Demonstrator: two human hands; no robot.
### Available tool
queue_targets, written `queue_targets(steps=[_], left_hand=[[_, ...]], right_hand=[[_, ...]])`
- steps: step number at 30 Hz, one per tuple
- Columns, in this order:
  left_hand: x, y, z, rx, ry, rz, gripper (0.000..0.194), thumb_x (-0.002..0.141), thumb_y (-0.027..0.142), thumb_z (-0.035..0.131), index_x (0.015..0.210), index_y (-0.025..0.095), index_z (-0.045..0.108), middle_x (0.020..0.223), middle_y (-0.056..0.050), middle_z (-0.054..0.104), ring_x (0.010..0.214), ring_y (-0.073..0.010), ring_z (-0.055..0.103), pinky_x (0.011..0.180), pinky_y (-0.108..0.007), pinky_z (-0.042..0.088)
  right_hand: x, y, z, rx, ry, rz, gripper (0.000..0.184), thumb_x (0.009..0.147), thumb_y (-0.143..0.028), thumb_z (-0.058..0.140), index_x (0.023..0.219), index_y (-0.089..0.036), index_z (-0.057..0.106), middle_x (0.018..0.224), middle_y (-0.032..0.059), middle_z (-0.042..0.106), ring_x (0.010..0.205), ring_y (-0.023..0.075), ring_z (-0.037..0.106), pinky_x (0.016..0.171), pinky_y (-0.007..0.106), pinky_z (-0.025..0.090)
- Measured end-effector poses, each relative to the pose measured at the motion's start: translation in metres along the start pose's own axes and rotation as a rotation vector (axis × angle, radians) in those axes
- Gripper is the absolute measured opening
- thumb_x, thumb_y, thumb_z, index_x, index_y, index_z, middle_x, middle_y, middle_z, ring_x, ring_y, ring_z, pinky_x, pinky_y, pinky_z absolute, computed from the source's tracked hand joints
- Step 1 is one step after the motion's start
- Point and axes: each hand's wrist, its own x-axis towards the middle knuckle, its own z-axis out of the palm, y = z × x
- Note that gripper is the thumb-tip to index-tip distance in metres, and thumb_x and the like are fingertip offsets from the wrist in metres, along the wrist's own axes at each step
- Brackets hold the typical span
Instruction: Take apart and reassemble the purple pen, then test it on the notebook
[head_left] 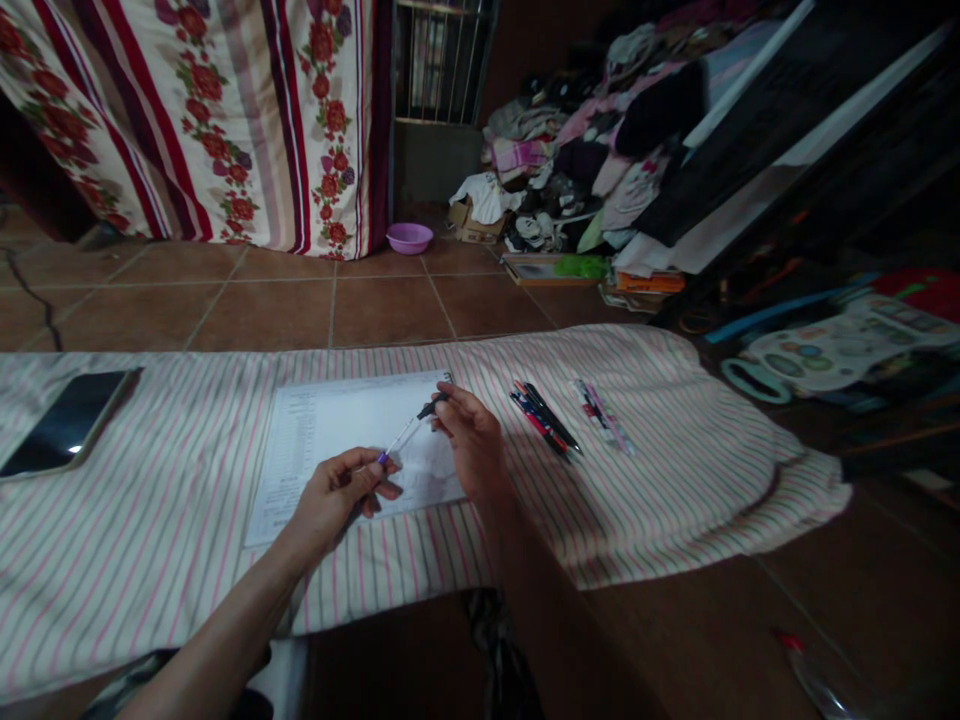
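A clear-barrelled pen is held between both hands over a printed sheet of paper. My left hand pinches the pen's lower, purple end. My right hand pinches its dark upper end. The paper lies on a pink-and-white striped cloth spread on the floor. A bunch of red, blue and black pens lies just right of my right hand, and a second small group of pens lies farther right.
A dark phone rests on the cloth at the left. Brown floor tiles lie beyond, with a floral curtain, a purple bowl, a heap of clothes and a toy board at right.
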Motion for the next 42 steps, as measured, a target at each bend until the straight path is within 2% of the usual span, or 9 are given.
queue_targets(steps=[11, 16, 32, 42], left_hand=[[0.002, -0.003, -0.003, 0.052, -0.012, 0.003, 0.031, 0.067, 0.04, 0.07, 0.079, 0.012, 0.066, 0.065, -0.009, 0.07, 0.046, -0.0106, 0.053, 0.044, -0.021, 0.036], [0.004, -0.006, -0.004, 0.05, -0.023, 0.003, 0.035, 0.067, 0.043, 0.07, 0.082, 0.011, 0.065, 0.069, -0.01, 0.071, 0.051, -0.0121, 0.057, 0.043, -0.02, 0.035], [0.003, -0.005, -0.004, 0.06, -0.018, 0.012, 0.033, 0.068, 0.041, 0.069, 0.081, 0.011, 0.065, 0.068, -0.009, 0.071, 0.05, -0.0113, 0.055, 0.042, -0.019, 0.034], [0.007, -0.014, -0.008, 0.075, -0.05, 0.033, 0.03, 0.074, 0.039, 0.065, 0.086, 0.012, 0.064, 0.07, -0.01, 0.071, 0.05, -0.0107, 0.055, 0.042, -0.019, 0.032]], right_hand=[[-0.001, 0.0, 0.0, -0.019, -0.037, 0.006, 0.031, 0.065, -0.029, 0.07, 0.094, -0.021, 0.067, 0.088, 0.0026, 0.068, 0.077, 0.0139, 0.061, 0.065, 0.026, 0.049], [-0.001, 0.003, 0.0, -0.039, -0.052, -0.02, 0.031, 0.065, -0.03, 0.07, 0.094, -0.022, 0.067, 0.088, 0.0028, 0.068, 0.076, 0.0144, 0.062, 0.065, 0.027, 0.05], [-0.001, 0.007, 0.0, -0.113, -0.076, -0.066, 0.032, 0.066, -0.03, 0.069, 0.097, -0.021, 0.066, 0.09, 0.0039, 0.069, 0.075, 0.0142, 0.063, 0.063, 0.026, 0.051], [-0.002, 0.007, 0.0, -0.137, -0.101, -0.082, 0.031, 0.067, -0.03, 0.067, 0.097, -0.022, 0.066, 0.089, 0.0035, 0.069, 0.073, 0.0133, 0.062, 0.062, 0.026, 0.05]])
